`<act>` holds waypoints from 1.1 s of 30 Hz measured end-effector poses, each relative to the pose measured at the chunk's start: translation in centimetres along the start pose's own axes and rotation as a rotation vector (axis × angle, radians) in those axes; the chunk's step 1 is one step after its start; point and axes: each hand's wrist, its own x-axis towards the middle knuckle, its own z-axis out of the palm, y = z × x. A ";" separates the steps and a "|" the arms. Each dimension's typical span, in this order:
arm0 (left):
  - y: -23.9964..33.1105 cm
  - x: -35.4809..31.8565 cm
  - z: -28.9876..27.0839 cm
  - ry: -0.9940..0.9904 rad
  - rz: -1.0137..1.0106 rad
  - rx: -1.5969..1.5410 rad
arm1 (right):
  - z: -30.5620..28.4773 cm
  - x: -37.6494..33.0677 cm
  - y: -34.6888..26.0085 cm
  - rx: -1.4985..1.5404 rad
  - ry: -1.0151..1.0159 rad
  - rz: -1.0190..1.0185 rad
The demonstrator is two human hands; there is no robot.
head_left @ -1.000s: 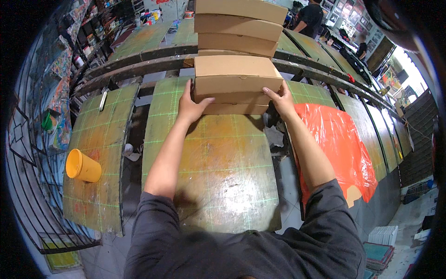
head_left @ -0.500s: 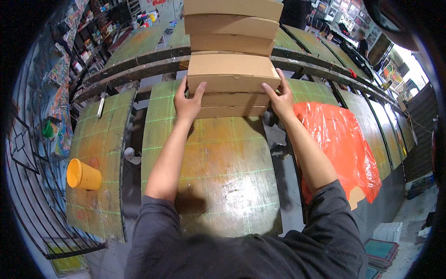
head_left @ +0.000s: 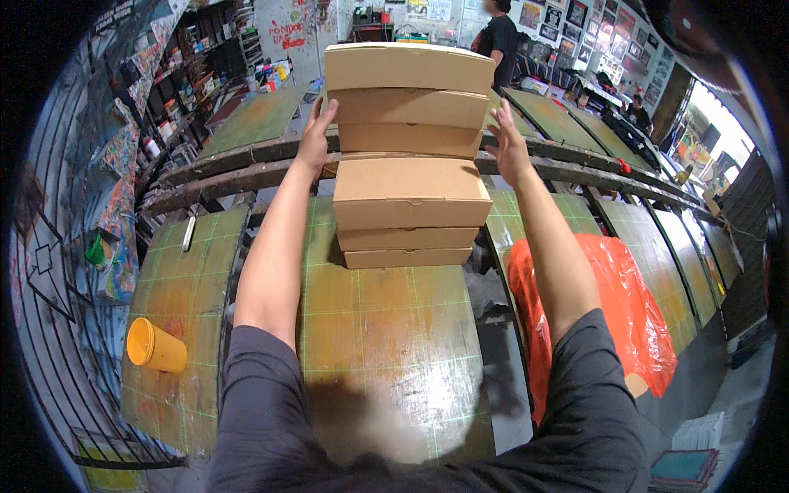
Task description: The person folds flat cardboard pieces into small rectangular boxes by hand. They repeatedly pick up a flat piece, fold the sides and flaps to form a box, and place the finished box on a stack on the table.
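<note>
Two stacks of brown cardboard boxes stand one behind the other on the green gridded board in front of me. The front stack [head_left: 411, 215] is low, and its lowest box sits on the board. Behind it rises the taller back stack [head_left: 407, 70], whose base is hidden by the front one. My left hand [head_left: 316, 138] is raised at the left side of the back stack, fingers stretched out and thumb close to the cardboard; contact is hard to make out. On the opposite side, my right hand [head_left: 511, 146] is open, its palm facing the boxes with a small gap.
A yellow plastic cup [head_left: 156, 346] lies tipped on the left board, with a white-handled tool [head_left: 189, 233] farther back. Red plastic sheeting [head_left: 629, 308] covers part of the right side. Dark rails [head_left: 559, 171] cross behind the boards. A person in black [head_left: 496, 45] stands beyond.
Both hands have let go of the front stack and moved up and away from me, to either side of the back stack. My view has tilted up, showing more of the room.
</note>
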 end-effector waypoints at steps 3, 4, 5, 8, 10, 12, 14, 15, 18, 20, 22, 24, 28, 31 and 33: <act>2.7 -0.8 2.6 -0.040 0.091 -0.043 | -0.7 2.0 -1.3 -0.083 -0.009 0.002; 2.7 -0.2 2.1 -0.099 0.029 -0.019 | -0.5 2.6 -1.3 -0.079 -0.041 -0.002; 2.4 1.2 1.5 -0.161 -0.035 -0.002 | -0.5 3.1 -1.5 -0.081 -0.069 -0.006; 1.5 3.0 1.0 -0.210 -0.090 0.133 | -0.1 3.6 -1.6 -0.044 -0.138 -0.051; 1.6 3.0 1.3 -0.184 -0.062 0.180 | 0.6 3.5 -1.7 -0.020 -0.162 -0.118; 2.3 2.2 1.9 -0.145 -0.015 0.157 | 1.4 2.9 -2.0 -0.011 -0.166 -0.214; 2.7 1.5 2.7 -0.061 0.072 0.125 | 0.7 3.2 -1.7 -0.076 -0.072 -0.154; 3.0 1.4 3.2 -0.025 0.117 0.106 | 0.1 3.3 -1.8 -0.109 -0.019 -0.126; 0.4 2.4 1.2 0.104 0.443 0.456 | -4.2 0.4 -3.8 -0.250 0.111 -0.128; 0.0 -0.2 -2.9 0.221 0.836 0.971 | -7.7 -4.7 -5.2 -0.651 0.125 -0.194; 1.7 -5.3 -3.8 0.227 0.875 0.547 | -10.4 -12.3 -7.0 -0.555 0.063 -0.124; 5.5 -11.6 -2.7 0.128 0.809 0.202 | -15.2 -20.2 -9.2 -0.861 -0.001 -0.099; 7.0 -20.3 4.6 -0.138 0.722 0.212 | -21.6 -36.9 -15.3 -1.273 -0.119 0.572; 7.1 -24.9 9.2 -0.311 0.665 0.261 | -23.6 -45.1 -14.9 -1.408 -0.148 0.529; 7.5 -28.7 12.7 -0.528 0.644 0.298 | -22.8 -47.0 -14.0 -1.456 -0.170 0.385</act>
